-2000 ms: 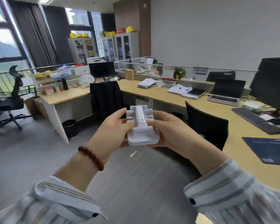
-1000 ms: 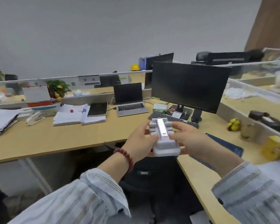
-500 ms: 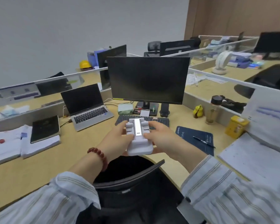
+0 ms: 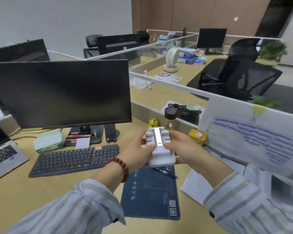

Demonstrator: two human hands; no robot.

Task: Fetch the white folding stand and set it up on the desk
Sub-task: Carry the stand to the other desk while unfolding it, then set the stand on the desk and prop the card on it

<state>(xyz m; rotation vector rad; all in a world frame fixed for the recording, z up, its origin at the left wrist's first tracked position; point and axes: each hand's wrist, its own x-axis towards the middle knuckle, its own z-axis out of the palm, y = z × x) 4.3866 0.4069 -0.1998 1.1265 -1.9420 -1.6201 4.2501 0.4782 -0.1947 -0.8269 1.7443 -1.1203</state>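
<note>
We've got the white folding stand [image 4: 159,147] in both hands, held up in the air above the far edge of the blue mat [image 4: 150,193], so it's not on the table [image 4: 41,191] yet. It looks folded flat, w/ the silver centre strip facing us. Left hand [image 4: 135,149] grips its left side, thumb pressed on top; right hand [image 4: 181,147] mirrors that on the right. Fingers of both are curled shut around the stand's edges. Prob. a two-sided hold so the thumbs can pry the hinged parts open, and it's kept high so we can see the joints.

Relative to the stand: black keyboard [image 4: 74,159] to its left, dark monitor [image 4: 61,93] left and behind, yellow tin [image 4: 197,136] just right, bottle w/ black cap [image 4: 170,117] behind it. White papers [image 4: 196,186] lie right of the mat.

Hard to tell: the stand's underside and the fingers beneath it are hidden. Hinge state unclear. The big printed sheet [image 4: 254,132] at right is blurred, text unreadable. A pen [image 4: 161,170] on the mat is partly covered by the stand.
</note>
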